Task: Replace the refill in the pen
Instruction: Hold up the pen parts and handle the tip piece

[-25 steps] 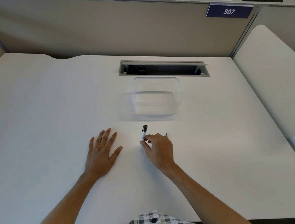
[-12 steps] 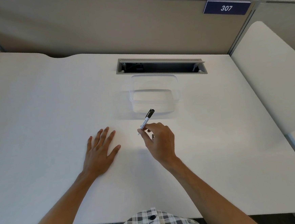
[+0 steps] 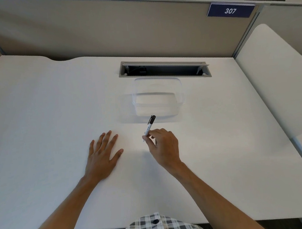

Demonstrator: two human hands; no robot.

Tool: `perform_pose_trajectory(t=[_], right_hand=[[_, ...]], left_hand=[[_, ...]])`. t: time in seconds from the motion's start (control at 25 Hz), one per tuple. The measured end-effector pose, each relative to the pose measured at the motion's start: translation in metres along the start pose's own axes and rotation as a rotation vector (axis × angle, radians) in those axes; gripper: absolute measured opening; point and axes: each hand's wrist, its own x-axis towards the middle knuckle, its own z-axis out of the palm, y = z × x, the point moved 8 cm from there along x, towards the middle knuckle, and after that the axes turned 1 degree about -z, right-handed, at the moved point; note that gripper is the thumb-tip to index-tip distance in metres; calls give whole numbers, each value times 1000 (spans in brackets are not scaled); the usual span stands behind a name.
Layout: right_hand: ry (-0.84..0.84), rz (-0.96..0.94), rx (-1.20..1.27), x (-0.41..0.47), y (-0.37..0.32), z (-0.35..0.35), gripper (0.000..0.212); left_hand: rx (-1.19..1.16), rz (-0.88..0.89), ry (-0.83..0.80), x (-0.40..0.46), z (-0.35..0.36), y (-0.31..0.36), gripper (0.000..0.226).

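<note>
A white pen (image 3: 149,127) with a black cap and clip points up and away, tilted to the right. My right hand (image 3: 162,146) is shut on its lower end, lifted a little off the white desk (image 3: 39,123). A thin dark piece shows between the fingers of that hand; I cannot tell what it is. My left hand (image 3: 102,158) lies flat on the desk to the left, fingers spread, holding nothing.
A clear plastic container (image 3: 157,98) stands just beyond the pen. Behind it is a grey cable slot (image 3: 164,69) in the desk. Beige partition walls close off the back and right, with a sign reading 307 (image 3: 230,11).
My right hand picked the pen up off the desk and tilted its capped end up toward the container. The left hand stayed flat.
</note>
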Motion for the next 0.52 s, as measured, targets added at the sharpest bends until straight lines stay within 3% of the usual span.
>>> perform_pose_trajectory(t=[0.4, 0.52], right_hand=[[87, -39, 42, 3, -9, -13, 17], [45, -36, 14, -6, -6, 1, 19]], left_hand=[[10, -4, -2, 0, 1, 0, 66], [6, -8, -3, -1, 1, -1, 66]])
